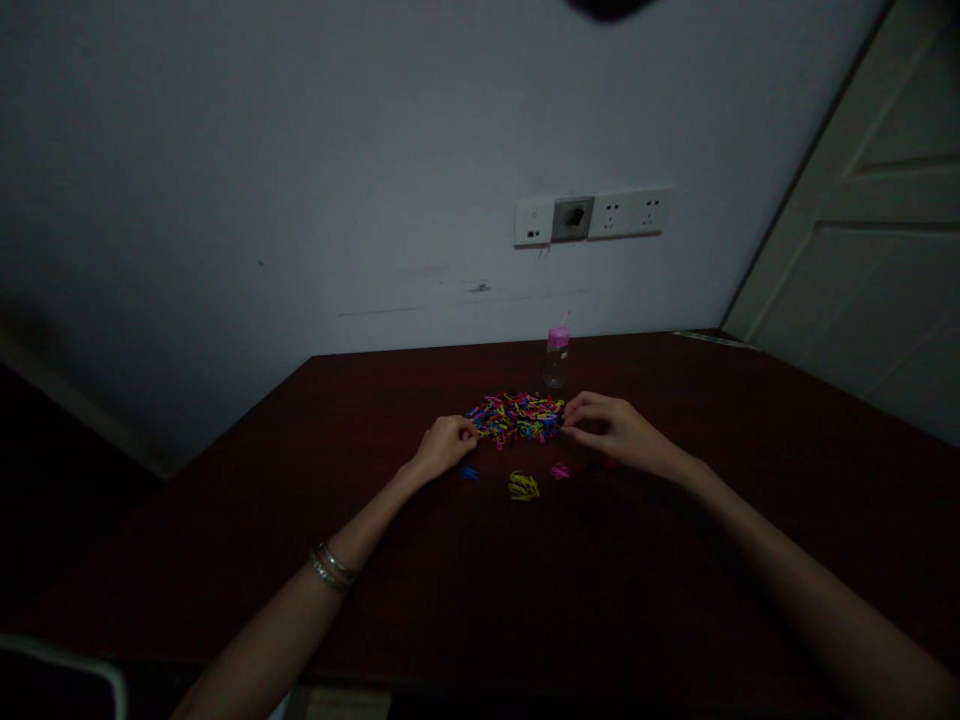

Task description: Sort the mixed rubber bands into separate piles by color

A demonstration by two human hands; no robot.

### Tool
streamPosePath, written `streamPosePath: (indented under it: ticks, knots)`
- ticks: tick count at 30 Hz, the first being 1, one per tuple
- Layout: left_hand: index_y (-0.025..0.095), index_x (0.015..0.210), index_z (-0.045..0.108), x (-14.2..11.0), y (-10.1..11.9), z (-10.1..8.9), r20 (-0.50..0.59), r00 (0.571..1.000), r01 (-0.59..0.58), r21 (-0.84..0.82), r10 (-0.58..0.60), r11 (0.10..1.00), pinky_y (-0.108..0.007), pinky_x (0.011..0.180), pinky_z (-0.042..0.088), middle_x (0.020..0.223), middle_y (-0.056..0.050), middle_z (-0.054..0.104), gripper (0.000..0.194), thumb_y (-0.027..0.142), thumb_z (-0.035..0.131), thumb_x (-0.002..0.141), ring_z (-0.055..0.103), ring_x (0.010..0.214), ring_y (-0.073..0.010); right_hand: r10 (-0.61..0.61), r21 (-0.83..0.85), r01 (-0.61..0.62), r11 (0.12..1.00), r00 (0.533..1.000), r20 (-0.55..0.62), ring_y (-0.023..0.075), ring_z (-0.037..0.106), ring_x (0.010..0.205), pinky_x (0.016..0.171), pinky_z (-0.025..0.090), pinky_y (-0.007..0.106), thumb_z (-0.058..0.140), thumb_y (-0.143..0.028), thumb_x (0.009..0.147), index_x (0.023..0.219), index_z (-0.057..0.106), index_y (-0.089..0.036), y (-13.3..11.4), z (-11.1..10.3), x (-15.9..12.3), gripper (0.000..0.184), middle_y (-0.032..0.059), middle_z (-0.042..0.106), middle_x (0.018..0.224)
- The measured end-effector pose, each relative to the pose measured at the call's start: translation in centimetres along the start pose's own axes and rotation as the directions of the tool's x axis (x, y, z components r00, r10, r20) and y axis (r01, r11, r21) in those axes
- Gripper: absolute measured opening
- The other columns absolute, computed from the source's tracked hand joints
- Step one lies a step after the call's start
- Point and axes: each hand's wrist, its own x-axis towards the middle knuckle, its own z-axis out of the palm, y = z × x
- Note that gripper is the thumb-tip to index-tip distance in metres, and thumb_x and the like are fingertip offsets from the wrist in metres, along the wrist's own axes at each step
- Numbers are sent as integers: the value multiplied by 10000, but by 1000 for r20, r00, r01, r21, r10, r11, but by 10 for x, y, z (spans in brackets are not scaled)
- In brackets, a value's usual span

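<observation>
A mixed pile of small, thin, brightly coloured loops (517,415) lies on the dark red table; whether they are paper clips or rubber bands I cannot tell. At the pile's left edge is my left hand (448,445), its thumb and fingers pressed together; anything held there is too small to make out. My right hand (604,425) touches the right edge, fingers curved, thumb apart from them. Nearer to me lie small sorted groups: blue loops (469,472), yellow loops (523,487) and pink loops (560,471). A faint red bit (611,463) shows beneath my right hand.
Behind the pile stands a clear bottle (555,368) with a pink lid. The table (450,580) meets a pale wall carrying a row of sockets (592,216). To the right is a white panelled door (877,240). The room is dim.
</observation>
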Motion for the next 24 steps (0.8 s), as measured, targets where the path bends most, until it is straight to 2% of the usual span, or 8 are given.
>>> streamPosePath:
  ticks: [5, 10, 13, 18, 24]
  knots:
    - [150, 715, 672, 0, 0, -2, -30, 999, -29, -34, 28, 999, -208, 557, 353, 678, -20, 601, 148, 184, 534, 675, 514, 613, -127, -7, 1, 7, 1000, 1000, -1, 159, 570, 798, 731, 477, 329, 532, -275, 800, 776, 650, -189, -1, 0, 0, 148, 53, 587, 902]
    - [121, 730, 666, 0, 12, -10, -71, 996, -70, -177, 58, 982, -202, 547, 348, 632, -13, 564, 155, 189, 534, 685, 471, 582, -108, -23, -3, 23, 1000, 1000, -7, 159, 572, 799, 738, 473, 327, 525, -252, 804, 784, 650, -186, -2, -1, 0, 143, 54, 587, 900]
    - [114, 730, 664, -5, 30, -14, -10, 998, -68, -265, 68, 962, -195, 507, 320, 591, 2, 532, 145, 189, 549, 686, 431, 547, -94, -17, -10, 17, 1000, 1000, -5, 163, 573, 805, 746, 475, 333, 534, -251, 798, 784, 653, -188, 0, -1, 0, 135, 54, 592, 902]
    - [125, 706, 657, -19, 59, -10, 176, 954, -175, -333, 244, 927, -186, 500, 318, 590, 5, 527, 113, 178, 557, 703, 425, 544, -84, -25, -20, 25, 1000, 1000, -14, 158, 573, 802, 745, 471, 322, 532, -251, 799, 780, 653, -184, 2, 0, 0, 139, 52, 592, 896]
    - [130, 717, 654, -25, 65, 3, 237, 907, -286, -257, 347, 923, -182, 523, 325, 632, -1, 547, 102, 158, 557, 724, 438, 560, -78, -15, -21, 15, 1000, 1000, -12, 154, 568, 792, 714, 468, 302, 529, -235, 800, 785, 641, -181, 2, 1, -1, 125, 49, 581, 884]
